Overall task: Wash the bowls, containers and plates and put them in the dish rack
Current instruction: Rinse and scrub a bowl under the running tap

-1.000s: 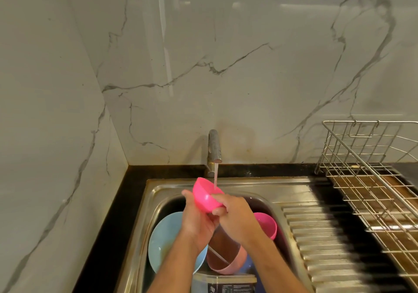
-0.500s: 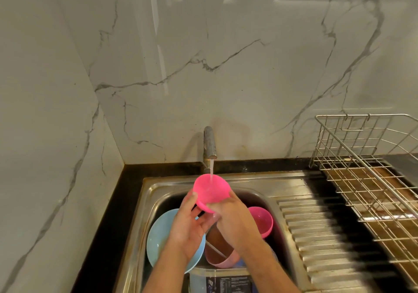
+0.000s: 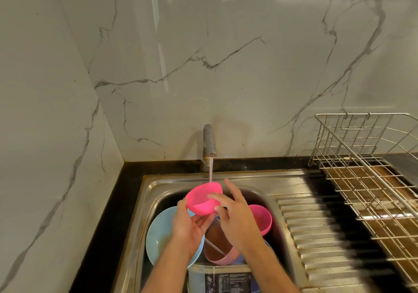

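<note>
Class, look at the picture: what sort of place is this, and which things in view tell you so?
Most likely a home kitchen: a steel sink under a running tap, a wire dish rack.

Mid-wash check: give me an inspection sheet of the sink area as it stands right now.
Surface: steel sink set in a black counter, ribbed drainboard to the right.
Job's things: pink bowl under the running tap; blue plate, second pink bowl, divided pink container and clear container lie in the basin; dish rack holds no dishes.
Clutter: nothing seen.
Grippers: left hand grips the pink bowl; right hand open, fingers touching its rim.
Cables: nothing seen.
Surroundings: marble wall.
</note>
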